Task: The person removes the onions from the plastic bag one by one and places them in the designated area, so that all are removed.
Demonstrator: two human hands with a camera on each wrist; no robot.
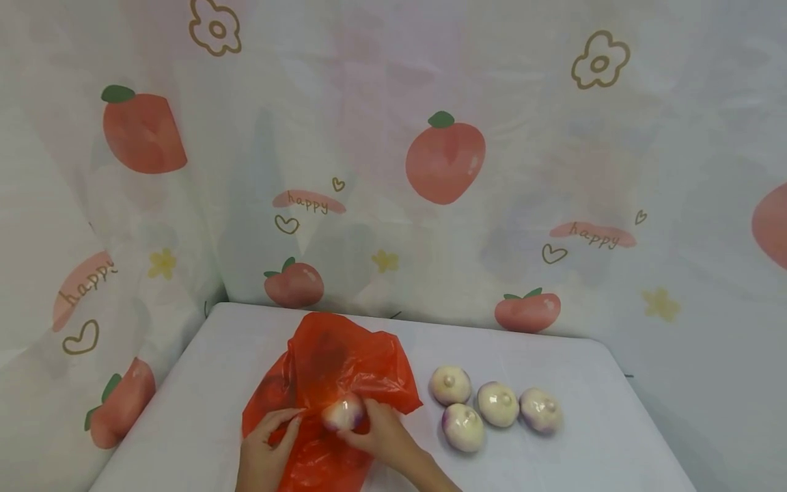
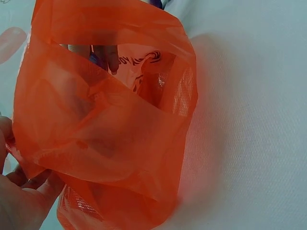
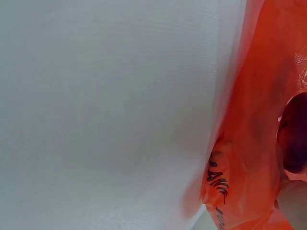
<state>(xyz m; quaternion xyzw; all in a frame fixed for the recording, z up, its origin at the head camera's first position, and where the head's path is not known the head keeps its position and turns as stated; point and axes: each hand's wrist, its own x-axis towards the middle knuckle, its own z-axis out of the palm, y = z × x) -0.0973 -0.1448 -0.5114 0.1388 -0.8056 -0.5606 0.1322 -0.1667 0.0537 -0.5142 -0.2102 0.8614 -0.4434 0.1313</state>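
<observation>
A red-orange plastic bag (image 1: 344, 355) lies on the table, with dark rounded shapes showing through its film. My left hand (image 1: 267, 441) pinches the bag's edge between thumb and fingers; in the left wrist view that hand (image 2: 29, 191) is at the bag's side, and a handle opening shows above. My right hand (image 1: 384, 434) grips a glossy cream-and-purple onion (image 1: 344, 413) at the bag's mouth. In the right wrist view the onion's dark purple side (image 3: 295, 134) appears at the right edge, against the bag, whose film (image 3: 254, 110) carries black lettering.
Right of the bag, several similar onions (image 1: 496, 404) sit grouped on the white-covered table (image 1: 522, 471). A pale curtain (image 1: 369, 102) printed with peaches, flowers and the word "happy" hangs behind the table and along its left side.
</observation>
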